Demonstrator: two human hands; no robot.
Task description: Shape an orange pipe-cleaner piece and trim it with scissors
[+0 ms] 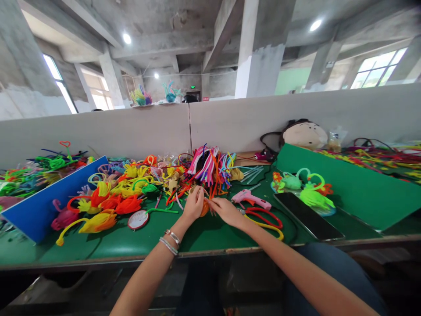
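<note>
My left hand [194,204] and my right hand [226,211] meet over the green table, both with fingers closed on a small orange fuzzy piece [205,208]. Its shape is mostly hidden by the fingers. Just behind them stands a bundle of colourful pipe cleaners [207,166]. A pink glue gun [251,199] lies to the right of my right hand, with red and yellow handled scissors [265,219] in front of it. Left of my left hand lie a round white disc [138,220] with a red rim and a green pipe cleaner [164,211].
Yellow and orange fuzzy swans [98,221] are heaped at the left beside a blue board [59,199]. At the right are a black phone [307,216], green swans [314,197] and a green board [345,186]. A grey partition [230,125] runs behind the table [112,245].
</note>
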